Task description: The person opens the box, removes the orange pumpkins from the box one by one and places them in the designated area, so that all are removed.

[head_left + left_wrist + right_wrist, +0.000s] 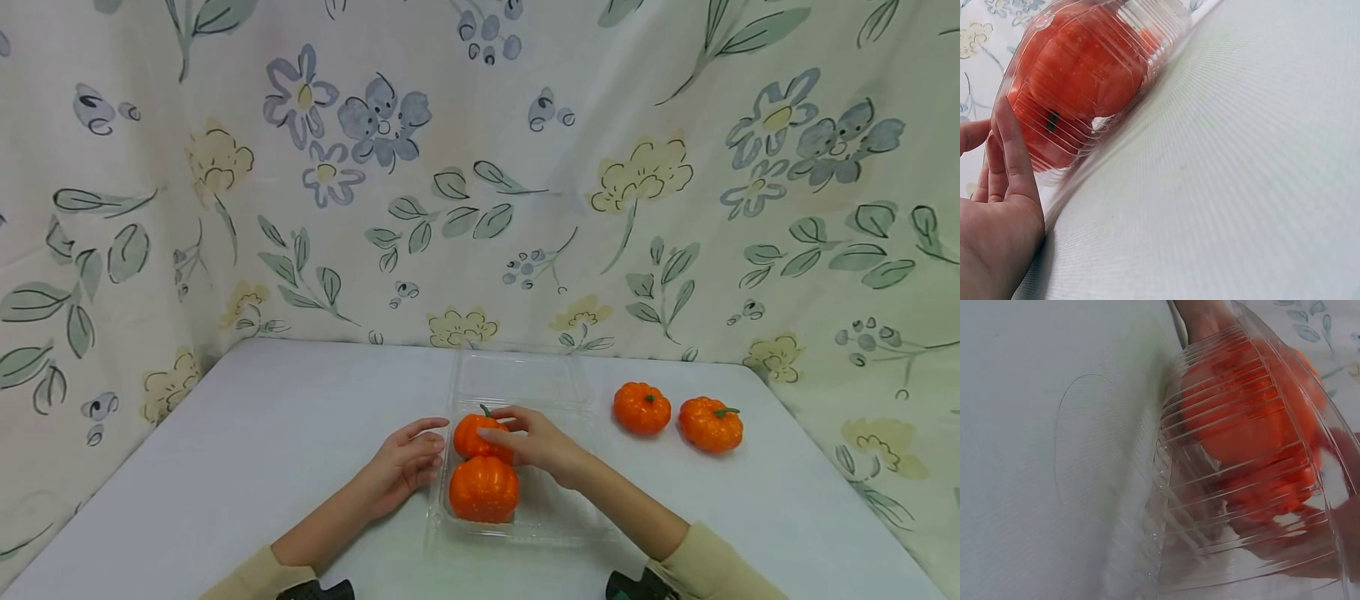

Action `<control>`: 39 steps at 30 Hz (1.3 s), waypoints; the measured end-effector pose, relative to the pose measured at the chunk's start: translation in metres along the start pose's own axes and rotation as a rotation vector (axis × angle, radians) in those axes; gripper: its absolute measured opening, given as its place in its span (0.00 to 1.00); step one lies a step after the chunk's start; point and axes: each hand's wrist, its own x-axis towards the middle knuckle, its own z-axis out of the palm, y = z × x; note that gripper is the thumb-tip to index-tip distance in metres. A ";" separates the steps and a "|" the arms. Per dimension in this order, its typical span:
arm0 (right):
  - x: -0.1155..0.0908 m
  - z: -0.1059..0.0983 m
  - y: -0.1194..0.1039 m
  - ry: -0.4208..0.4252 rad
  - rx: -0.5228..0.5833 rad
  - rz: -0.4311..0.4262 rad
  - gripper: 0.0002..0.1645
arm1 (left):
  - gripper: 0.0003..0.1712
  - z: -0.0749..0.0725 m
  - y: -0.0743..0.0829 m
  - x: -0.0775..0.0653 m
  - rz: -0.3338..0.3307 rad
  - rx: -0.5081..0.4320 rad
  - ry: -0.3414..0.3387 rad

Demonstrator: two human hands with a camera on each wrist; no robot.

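Observation:
A clear plastic clamshell box [562, 523] lies with its lid tipped back, away from me. Two small orange pumpkins sit in its left half: a near pumpkin [483, 492] and, right behind it, a far pumpkin [467, 438] with a green stem. My right hand [543, 448] holds the far pumpkin between thumb and fingers from its right side. Through the ribbed wall, the right wrist view shows that hand [1304, 544] beside the pumpkins. Loosely extended, the fingers of my left hand [405, 468] rest at the box's left wall; the left wrist view shows fingertips against the plastic.
Two more orange pumpkins, one upright pumpkin [642, 408] and one tilted pumpkin [711, 425], stand on the white table [322, 408] right of the box. A floral curtain [480, 275] hangs behind the table and along its sides.

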 end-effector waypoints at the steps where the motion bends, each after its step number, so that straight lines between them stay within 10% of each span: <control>1: 0.000 0.000 0.000 0.002 0.001 0.003 0.36 | 0.21 0.000 0.000 0.000 -0.001 -0.001 0.000; 39: -0.016 -0.015 -0.001 0.051 0.099 -0.105 0.34 | 0.19 0.000 0.000 0.000 0.014 -0.026 -0.006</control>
